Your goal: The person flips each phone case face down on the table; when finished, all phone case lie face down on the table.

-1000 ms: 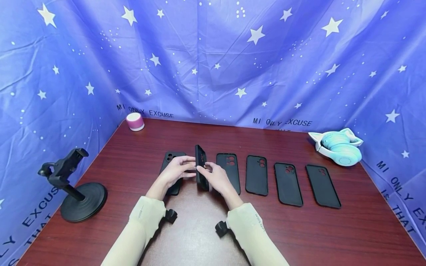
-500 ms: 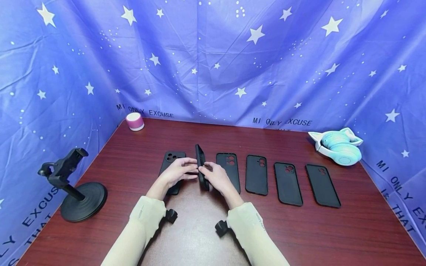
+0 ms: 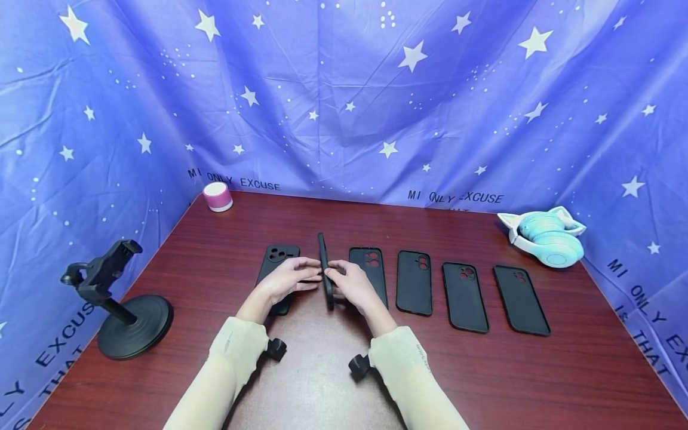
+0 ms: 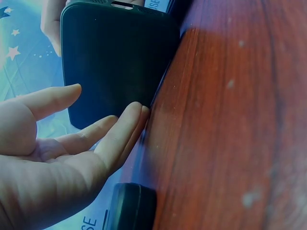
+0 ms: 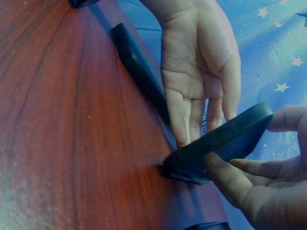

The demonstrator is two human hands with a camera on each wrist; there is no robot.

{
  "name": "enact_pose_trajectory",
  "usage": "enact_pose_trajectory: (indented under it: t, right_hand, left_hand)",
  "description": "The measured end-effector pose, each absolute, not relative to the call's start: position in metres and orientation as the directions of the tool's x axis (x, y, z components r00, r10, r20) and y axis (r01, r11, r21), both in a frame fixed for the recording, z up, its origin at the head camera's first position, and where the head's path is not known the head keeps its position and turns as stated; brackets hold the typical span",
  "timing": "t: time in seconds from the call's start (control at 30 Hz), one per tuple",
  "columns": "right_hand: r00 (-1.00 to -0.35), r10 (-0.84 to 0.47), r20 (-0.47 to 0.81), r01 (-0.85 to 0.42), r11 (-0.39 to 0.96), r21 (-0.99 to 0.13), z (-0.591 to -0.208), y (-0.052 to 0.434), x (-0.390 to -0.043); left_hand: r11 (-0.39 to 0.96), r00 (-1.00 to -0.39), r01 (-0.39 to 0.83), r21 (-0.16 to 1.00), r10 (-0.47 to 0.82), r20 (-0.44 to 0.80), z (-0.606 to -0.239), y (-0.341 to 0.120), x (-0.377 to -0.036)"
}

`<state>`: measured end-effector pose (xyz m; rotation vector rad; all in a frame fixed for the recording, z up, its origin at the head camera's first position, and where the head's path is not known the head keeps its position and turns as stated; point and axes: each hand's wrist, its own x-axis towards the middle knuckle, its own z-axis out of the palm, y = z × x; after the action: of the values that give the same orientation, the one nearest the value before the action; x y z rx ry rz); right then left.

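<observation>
The case (image 3: 325,270) stands on edge on the counter (image 3: 484,370), pinched by the right hand (image 3: 352,285), the left hand (image 3: 287,278) flat-fingered against it. Five cases lie flat; this one doesn't yet.

flat black phone case at far left of the row (image 3: 277,263): near half hidden under left hand (image 3: 290,278) | upright black silicone phone case (image 3: 325,272): top cut off in left wrist view, camera cutout unseen | right hand (image 5: 268,191): palm cropped at frame edge
</observation>
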<state>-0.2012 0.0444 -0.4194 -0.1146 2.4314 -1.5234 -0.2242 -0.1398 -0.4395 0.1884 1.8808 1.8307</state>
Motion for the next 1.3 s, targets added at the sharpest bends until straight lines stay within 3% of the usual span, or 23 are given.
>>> enact_pose_trajectory:
  t: [0.37, 0.6, 0.87, 1.3]
  right_hand:
    - [-0.965, -0.204, -0.162, 0.07, 0.396, -0.916, -0.416, 0.05, -0.205]
    - [-0.955, -0.218, -0.199, 0.137, 0.272, -0.953, -0.416, 0.055, -0.207]
    - [-0.958, -0.177, -0.225, 0.139, 0.401, -0.905, -0.417, 0.062, -0.208]
    - [-0.927, -0.24, -0.287, 0.133, 0.505, -0.853, -0.421, 0.067, -0.209]
  left_hand:
    - [0.095, -0.869, -0.248, 0.964, 0.418, -0.265, -0.438, -0.14, -0.223]
    - [0.1, -0.878, -0.258, 0.961, 0.391, -0.276, -0.434, -0.14, -0.222]
    - [0.135, -0.884, -0.238, 0.962, 0.381, -0.272, -0.433, -0.142, -0.223]
    - [0.173, -0.893, -0.192, 0.966, 0.377, -0.245, -0.433, -0.147, -0.224]
